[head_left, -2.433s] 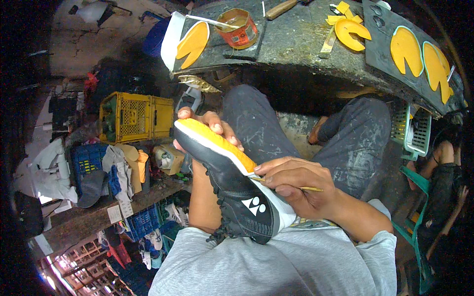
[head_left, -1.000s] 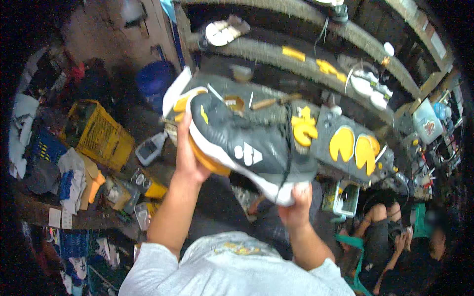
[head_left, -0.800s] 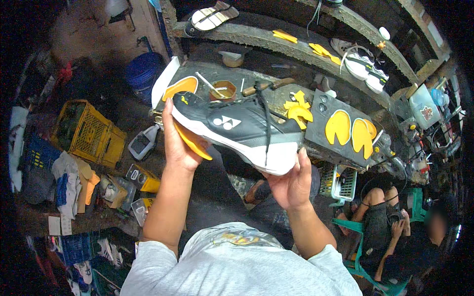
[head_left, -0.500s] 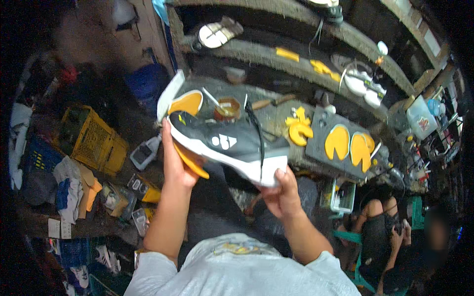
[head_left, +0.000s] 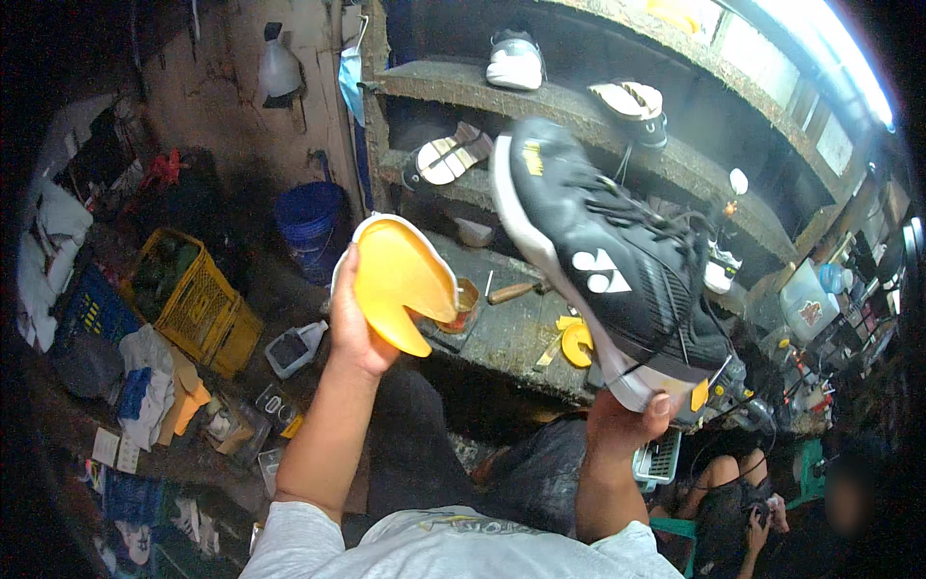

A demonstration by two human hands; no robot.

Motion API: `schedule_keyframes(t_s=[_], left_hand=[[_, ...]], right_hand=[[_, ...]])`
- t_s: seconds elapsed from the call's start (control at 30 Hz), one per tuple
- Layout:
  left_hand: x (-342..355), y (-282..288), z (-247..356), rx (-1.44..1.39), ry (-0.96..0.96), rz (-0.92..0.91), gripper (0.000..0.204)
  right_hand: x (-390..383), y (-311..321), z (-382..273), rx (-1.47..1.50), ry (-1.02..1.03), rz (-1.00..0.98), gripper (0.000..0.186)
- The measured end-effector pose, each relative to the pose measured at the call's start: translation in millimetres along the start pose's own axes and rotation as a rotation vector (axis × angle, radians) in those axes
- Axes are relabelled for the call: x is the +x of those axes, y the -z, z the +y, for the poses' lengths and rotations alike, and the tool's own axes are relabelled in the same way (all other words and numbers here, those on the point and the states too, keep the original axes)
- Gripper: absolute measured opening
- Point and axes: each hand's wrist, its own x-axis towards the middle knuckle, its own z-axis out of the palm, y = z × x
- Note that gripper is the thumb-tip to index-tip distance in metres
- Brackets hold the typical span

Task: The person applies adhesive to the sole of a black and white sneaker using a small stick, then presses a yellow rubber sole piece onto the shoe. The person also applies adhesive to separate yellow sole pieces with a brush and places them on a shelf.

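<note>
My left hand point(head_left: 359, 333) is closed on the edge of a yellow-orange sole piece point(head_left: 397, 275) with a white rim and a notch cut into it. The broad yellow face is toward me. My right hand point(head_left: 625, 431) grips a black sports shoe point(head_left: 637, 261) by its white heel, thumb on the side of the sole. The shoe is tilted, toe up toward the shelves, with its dark laces hanging loose. A clear gap separates the shoe from the sole piece. Beyond them on the bench point(head_left: 502, 333) lie a curved yellow offcut point(head_left: 577, 344) and a wooden-handled tool point(head_left: 514, 292).
A small brown pot point(head_left: 463, 307) stands on the bench behind the sole piece. Shelves point(head_left: 453, 82) with several shoes rise beyond. A yellow crate point(head_left: 198, 304) and blue bucket point(head_left: 311, 227) are at left; a seated person point(head_left: 738, 492) is at lower right.
The shoe and the sole piece, held close together before, are now apart. My right hand has swung the shoe right and toe-up. My view has tilted up, showing more shelves.
</note>
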Motion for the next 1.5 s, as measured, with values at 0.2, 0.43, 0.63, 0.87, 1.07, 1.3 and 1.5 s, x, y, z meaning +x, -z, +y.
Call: schedule_keyframes(t_s=[0.2,0.43,0.63,0.87,1.07,1.3,1.5], left_hand=[[16,1,-39,0.082,0.269,0.041,0.053],[-8,24,-50,-0.086,0.276,0.018,0.049],[-44,58,-7,-0.047,0.139,0.197,0.049],[-82,99,30,0.023,0.114,0.311,0.049],[-87,130,43,0.201,0.123,0.534,0.041],[14,165,37,0.813,-0.096,0.25,0.032],[166,164,29,1.936,-0.302,0.224,0.043]], right_hand=[[12,-14,3,-0.042,0.098,0.106,0.089],[128,-214,82,-0.417,0.519,-0.436,0.091],[168,-343,195,-0.782,0.784,-0.399,0.098],[189,-362,219,-0.963,0.837,-0.294,0.094],[66,-161,161,-0.375,0.185,-0.676,0.036],[-24,29,87,-0.679,-0.202,-0.487,0.037],[-16,91,33,-0.481,-0.506,-0.297,0.037]])
